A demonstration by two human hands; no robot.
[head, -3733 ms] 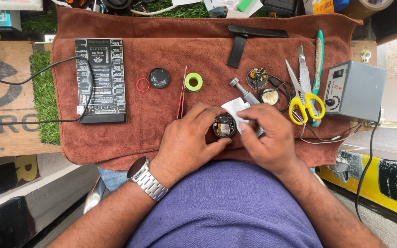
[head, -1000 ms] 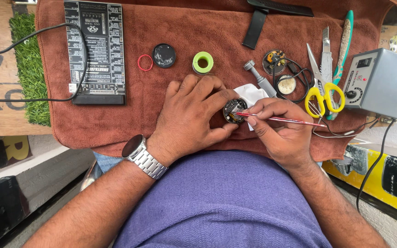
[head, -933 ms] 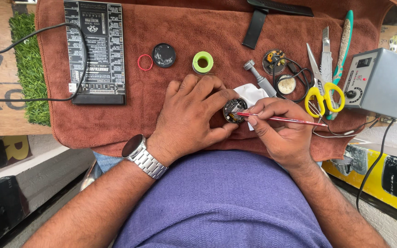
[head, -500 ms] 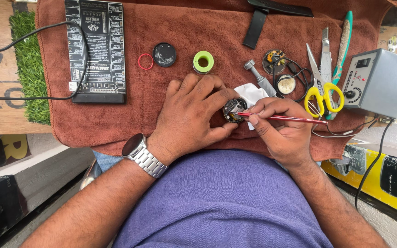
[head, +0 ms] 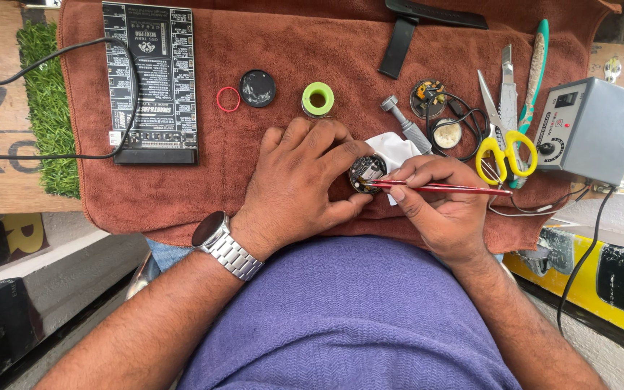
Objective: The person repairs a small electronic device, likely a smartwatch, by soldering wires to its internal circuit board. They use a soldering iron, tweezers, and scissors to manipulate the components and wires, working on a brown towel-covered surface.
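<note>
Left hand [head: 294, 184] clamped around the small round device [head: 367, 173], pinned on the brown cloth [head: 269, 36]. Right hand [head: 435, 198] pinches a thin red brush [head: 442, 188], tip apparently touching the device's innards. Risk: a slip could smear neighbouring contacts. White tissue [head: 396, 149] just beside.

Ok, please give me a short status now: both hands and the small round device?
Left hand steadies round device on brown cloth. Right hand holds thin red brush, tip on device. White tissue beside; nothing blocking.
</note>
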